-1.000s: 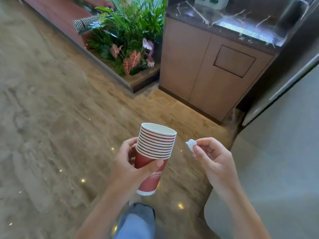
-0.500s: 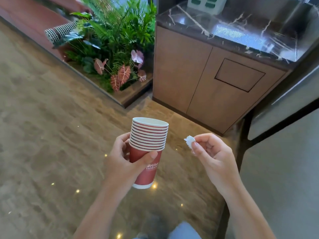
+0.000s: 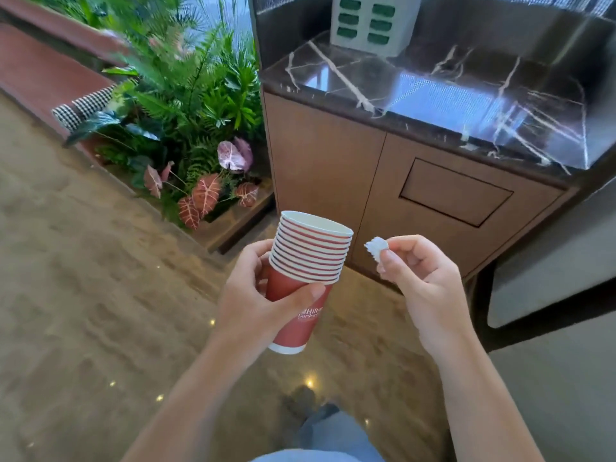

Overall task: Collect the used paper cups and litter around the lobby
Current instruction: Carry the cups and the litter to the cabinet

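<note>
A stack of several nested red paper cups [image 3: 308, 261] with white rims sits upright in my left hand [image 3: 253, 298], low in the middle of the view; my thumb lies across the printed side of the outer cup. To its right, my right hand [image 3: 423, 285] pinches a small crumpled scrap of white paper [image 3: 376, 247] between thumb and fingertips, level with the cups' rims and a short gap away from them.
A brown wooden cabinet [image 3: 323, 168] with a dark marble top [image 3: 433, 95] and a rectangular flap panel [image 3: 455, 191] stands straight ahead. A planter of green and pink-leaved plants [image 3: 193, 128] lies to its left. Polished stone floor [image 3: 83, 278] spreads left; a grey seat [image 3: 566, 395] is at right.
The view has come closer to the cabinet, which now fills more of the frame. Both hands keep their hold and their spacing; my leg has shifted in the lower view.
</note>
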Tool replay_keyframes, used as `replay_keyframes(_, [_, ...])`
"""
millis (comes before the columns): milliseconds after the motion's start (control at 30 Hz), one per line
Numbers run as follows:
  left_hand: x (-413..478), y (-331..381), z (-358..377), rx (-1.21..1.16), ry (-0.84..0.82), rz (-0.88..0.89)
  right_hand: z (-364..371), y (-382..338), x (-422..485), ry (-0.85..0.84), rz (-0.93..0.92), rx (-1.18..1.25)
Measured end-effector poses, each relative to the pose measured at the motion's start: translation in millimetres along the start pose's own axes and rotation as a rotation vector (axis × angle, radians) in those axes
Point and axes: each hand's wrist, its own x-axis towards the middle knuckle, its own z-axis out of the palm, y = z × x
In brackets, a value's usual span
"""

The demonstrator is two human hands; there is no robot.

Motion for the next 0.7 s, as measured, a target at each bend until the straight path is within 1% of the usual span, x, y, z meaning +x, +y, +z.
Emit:
replay_keyframes(100, [48.1,16.3,30.7,0.056,-0.029,0.071,-27.7,3.5,47.5,0.07,-0.023,0.004])
replay_keyframes(167, [72.0,18.8,46.0,0.072,-0.046,0.081,-41.6,9.9,68.2,0.12,-0.007,-0.001])
replay_keyframes(300, [114.4,10.5,74.3,0.027,-0.085,0.039,-62.1,25.0,95.9,0.161,0.053,0.002])
replay_keyframes(533, [194.3,-5.6,125.6,-0.01,-0.263,-0.034,-89.9,51.5,149.2,0.299,0.118,-0.122])
replay_keyframes(700, [281.0,-11.0,145.7,-0.037,-0.326,-0.064,-95.0,68.3,220.0,0.419,0.146,-0.159])
